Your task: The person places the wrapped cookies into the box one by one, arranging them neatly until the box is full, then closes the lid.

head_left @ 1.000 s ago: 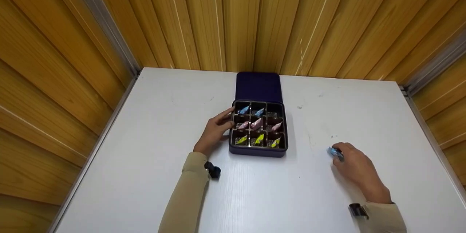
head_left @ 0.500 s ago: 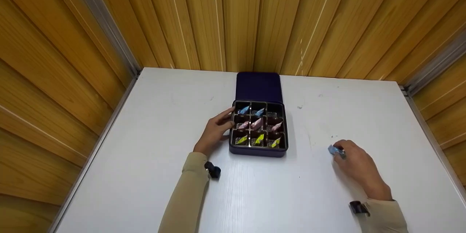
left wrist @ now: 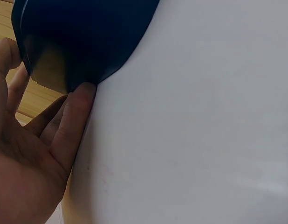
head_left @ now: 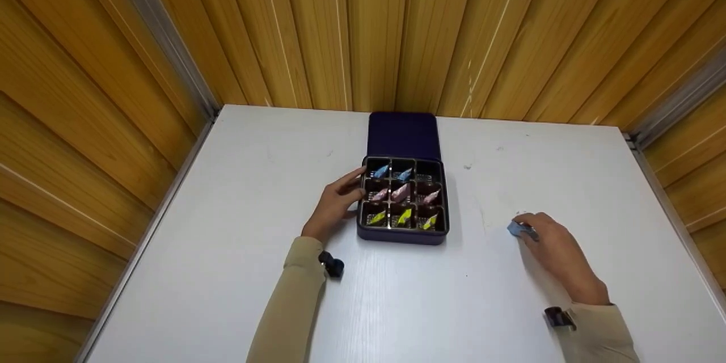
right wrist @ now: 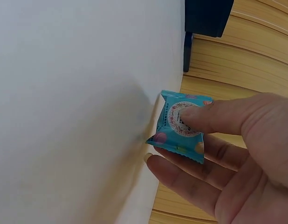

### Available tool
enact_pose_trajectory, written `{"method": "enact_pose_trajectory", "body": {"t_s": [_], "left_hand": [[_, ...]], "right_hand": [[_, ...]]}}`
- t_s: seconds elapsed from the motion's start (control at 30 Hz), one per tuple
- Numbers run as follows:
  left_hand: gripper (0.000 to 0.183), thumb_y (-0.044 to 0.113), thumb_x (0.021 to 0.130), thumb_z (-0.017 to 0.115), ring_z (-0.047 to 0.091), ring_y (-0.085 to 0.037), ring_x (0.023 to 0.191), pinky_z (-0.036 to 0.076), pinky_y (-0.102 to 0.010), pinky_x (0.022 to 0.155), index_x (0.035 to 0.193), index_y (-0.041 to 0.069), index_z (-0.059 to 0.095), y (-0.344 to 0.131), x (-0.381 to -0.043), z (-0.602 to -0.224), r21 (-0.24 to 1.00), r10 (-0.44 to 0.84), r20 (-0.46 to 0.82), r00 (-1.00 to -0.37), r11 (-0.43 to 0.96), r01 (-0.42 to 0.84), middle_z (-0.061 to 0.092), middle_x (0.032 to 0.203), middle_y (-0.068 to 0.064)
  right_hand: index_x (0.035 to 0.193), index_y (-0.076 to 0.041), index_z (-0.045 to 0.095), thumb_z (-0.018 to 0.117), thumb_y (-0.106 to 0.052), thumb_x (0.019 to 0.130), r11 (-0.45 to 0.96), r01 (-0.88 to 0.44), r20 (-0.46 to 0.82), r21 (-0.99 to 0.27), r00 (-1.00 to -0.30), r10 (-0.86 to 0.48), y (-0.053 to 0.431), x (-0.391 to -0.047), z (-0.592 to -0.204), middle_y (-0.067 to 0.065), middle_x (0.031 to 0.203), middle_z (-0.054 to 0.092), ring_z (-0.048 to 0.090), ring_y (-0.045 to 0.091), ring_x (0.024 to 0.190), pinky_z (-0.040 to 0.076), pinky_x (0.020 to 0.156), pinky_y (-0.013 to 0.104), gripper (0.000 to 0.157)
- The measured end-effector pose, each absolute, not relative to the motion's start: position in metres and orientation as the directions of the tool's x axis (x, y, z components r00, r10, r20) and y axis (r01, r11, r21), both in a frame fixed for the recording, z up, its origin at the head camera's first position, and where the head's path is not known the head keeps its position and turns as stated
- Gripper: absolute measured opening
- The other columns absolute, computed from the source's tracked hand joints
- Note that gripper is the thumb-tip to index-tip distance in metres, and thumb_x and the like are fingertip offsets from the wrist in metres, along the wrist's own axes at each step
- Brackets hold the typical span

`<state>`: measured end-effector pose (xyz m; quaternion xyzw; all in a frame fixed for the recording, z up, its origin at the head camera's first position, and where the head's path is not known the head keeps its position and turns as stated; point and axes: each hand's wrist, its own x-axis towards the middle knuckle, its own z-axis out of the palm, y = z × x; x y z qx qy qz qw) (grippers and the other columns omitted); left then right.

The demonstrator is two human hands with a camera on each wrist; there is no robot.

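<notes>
A dark blue box (head_left: pixel 402 236) stands on the table with its lid (head_left: pixel 402 135) folded back behind it. Inside is a divided tray: blue packets (head_left: pixel 380 171) in the far row, pink packets (head_left: pixel 400 193) in the middle, yellow packets (head_left: pixel 404 216) in front. The far right compartment (head_left: pixel 429 171) holds no packet. My left hand (head_left: pixel 332 208) touches the box's left side with extended fingers; the left wrist view shows fingertips (left wrist: pixel 83 95) against its wall. Between thumb and fingers my right hand (head_left: pixel 558 252) pinches a blue wrapped candy (right wrist: pixel 179 121), right of the box and close above the table.
The white table (head_left: pixel 255 181) has free surface on both sides of the box. Yellow wood-look panels (head_left: pixel 374 28) rise behind it and at both sides. Each wrist wears a small black device (head_left: pixel 332 265).
The right hand has lifted slightly and shifted a little away from me, and the blue candy has turned in its fingers. The left hand and the box stay put.
</notes>
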<state>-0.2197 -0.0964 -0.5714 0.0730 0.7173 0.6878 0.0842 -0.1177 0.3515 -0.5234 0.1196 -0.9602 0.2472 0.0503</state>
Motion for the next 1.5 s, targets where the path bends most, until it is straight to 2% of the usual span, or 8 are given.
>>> {"method": "enact_pose_trajectory", "body": {"t_s": [0.27, 0.4, 0.63, 0.93, 1.1, 1.5], "left_hand": [[0.057, 0.012, 0.102, 0.067, 0.065, -0.030, 0.123, 0.062, -0.049, 0.088, 0.156, 0.027, 0.057, -0.096, -0.220, -0.571, 0.999, 0.221, -0.018, -0.975, 0.044, -0.009, 0.063, 0.146, -0.012], [0.058, 0.012, 0.101, 0.068, 0.066, -0.028, 0.120, 0.063, -0.046, 0.084, 0.155, 0.028, 0.058, -0.096, -0.220, -0.570, 0.999, 0.209, -0.032, -0.977, 0.043, -0.023, 0.064, 0.145, -0.010], [0.058, 0.014, 0.100, 0.069, 0.066, -0.030, 0.120, 0.064, -0.045, 0.076, 0.156, 0.027, 0.058, -0.096, -0.221, -0.570, 0.999, 0.209, -0.046, -0.977, 0.033, -0.040, 0.063, 0.146, -0.011], [0.057, 0.015, 0.101, 0.068, 0.067, -0.028, 0.119, 0.064, -0.046, 0.078, 0.155, 0.031, 0.059, -0.096, -0.221, -0.569, 0.998, 0.210, -0.053, -0.976, 0.045, -0.045, 0.064, 0.145, -0.010], [0.057, 0.013, 0.100, 0.069, 0.067, -0.027, 0.120, 0.064, -0.046, 0.078, 0.155, 0.029, 0.059, -0.096, -0.220, -0.569, 0.998, 0.207, -0.034, -0.978, 0.060, -0.022, 0.065, 0.144, -0.010], [0.059, 0.012, 0.101, 0.067, 0.066, -0.026, 0.119, 0.060, -0.043, 0.087, 0.156, 0.028, 0.057, -0.096, -0.221, -0.572, 0.998, 0.216, -0.020, -0.976, 0.060, -0.008, 0.065, 0.142, -0.011]], "right_hand": [[0.119, 0.003, 0.070, 0.076, 0.013, 0.089, 0.836, -0.297, 0.192, -0.462, -0.953, -0.233, 0.348, -0.126, -0.519, 0.019, 0.110, 0.068, 0.069, 0.045, 0.106, 0.057, 0.089, 0.060, 0.032], [0.117, 0.004, 0.070, 0.077, 0.017, 0.086, 0.829, -0.334, 0.217, -0.449, -0.940, -0.262, 0.345, -0.131, -0.516, 0.019, 0.109, 0.067, 0.070, 0.044, 0.105, 0.058, 0.088, 0.057, 0.035], [0.119, 0.002, 0.069, 0.075, 0.017, 0.088, 0.822, -0.360, 0.233, -0.443, -0.931, -0.282, 0.337, -0.143, -0.508, 0.018, 0.108, 0.066, 0.070, 0.042, 0.104, 0.058, 0.087, 0.057, 0.035], [0.120, 0.000, 0.070, 0.074, 0.015, 0.091, 0.811, -0.388, 0.228, -0.437, -0.920, -0.317, 0.325, -0.159, -0.496, 0.018, 0.110, 0.066, 0.070, 0.041, 0.103, 0.058, 0.090, 0.058, 0.034], [0.120, -0.001, 0.070, 0.074, 0.015, 0.091, 0.800, -0.413, 0.233, -0.434, -0.910, -0.344, 0.318, -0.169, -0.491, 0.019, 0.110, 0.065, 0.070, 0.042, 0.103, 0.058, 0.091, 0.058, 0.033], [0.116, -0.003, 0.071, 0.076, 0.017, 0.088, 0.752, -0.523, 0.320, -0.402, -0.849, -0.420, 0.305, -0.192, -0.480, 0.016, 0.106, 0.066, 0.071, 0.040, 0.099, 0.060, 0.087, 0.057, 0.034]]}}
